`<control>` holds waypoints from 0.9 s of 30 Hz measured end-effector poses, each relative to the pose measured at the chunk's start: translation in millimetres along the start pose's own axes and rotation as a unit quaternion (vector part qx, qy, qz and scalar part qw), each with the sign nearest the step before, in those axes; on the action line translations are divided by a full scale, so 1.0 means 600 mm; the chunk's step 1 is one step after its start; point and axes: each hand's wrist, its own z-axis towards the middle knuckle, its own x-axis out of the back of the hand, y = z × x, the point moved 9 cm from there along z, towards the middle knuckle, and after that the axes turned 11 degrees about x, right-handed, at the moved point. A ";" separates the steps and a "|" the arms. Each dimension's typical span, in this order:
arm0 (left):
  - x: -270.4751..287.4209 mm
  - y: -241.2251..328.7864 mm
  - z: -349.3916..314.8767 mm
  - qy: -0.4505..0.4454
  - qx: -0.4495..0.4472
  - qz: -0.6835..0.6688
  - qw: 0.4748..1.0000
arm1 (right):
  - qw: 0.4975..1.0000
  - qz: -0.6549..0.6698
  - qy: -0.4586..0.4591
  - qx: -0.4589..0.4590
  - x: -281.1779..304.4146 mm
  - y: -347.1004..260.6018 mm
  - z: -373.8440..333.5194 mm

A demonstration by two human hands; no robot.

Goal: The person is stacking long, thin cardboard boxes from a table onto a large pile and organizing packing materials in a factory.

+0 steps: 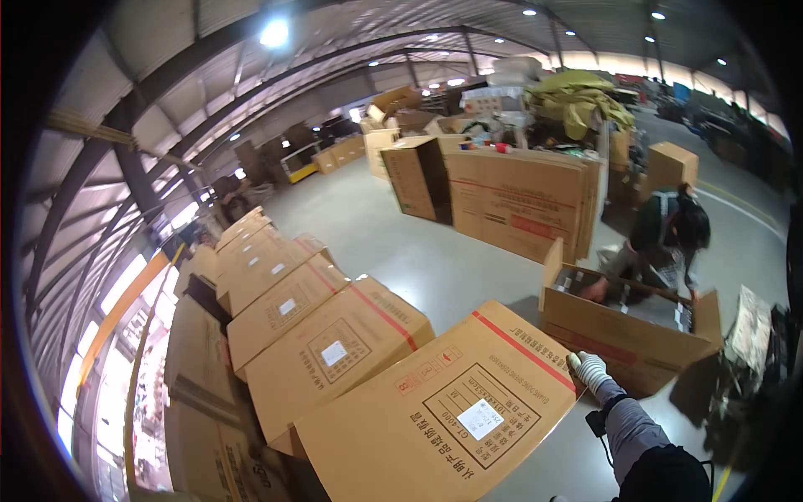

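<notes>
A gloved right hand (588, 368) rests on the far corner of a sealed cardboard carton (435, 414) in a warehouse.

The fingers curl over the carton's edge beside its red tape stripe; the grip looks loose, and the carton lies tilted at the near end of a row of like cartons (284, 293) running away to the left. The left hand is out of view. Just beyond, another person (669, 234) bends over an open carton (623, 326) on the grey floor (401, 243), while taller stacked cartons (510, 197) stand well behind.
</notes>
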 end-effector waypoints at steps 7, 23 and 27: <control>-0.043 0.198 0.204 -0.156 -0.174 0.113 0.966 | 0.995 0.034 0.058 -0.073 -0.046 0.003 -0.120; -0.243 0.582 -0.013 -0.202 -0.362 -0.008 0.910 | 0.813 0.298 0.303 -0.399 -0.186 0.597 -0.698; -0.295 0.795 -0.115 -0.299 -0.236 -0.204 0.902 | 0.785 0.306 0.355 -0.406 -0.246 0.755 -0.831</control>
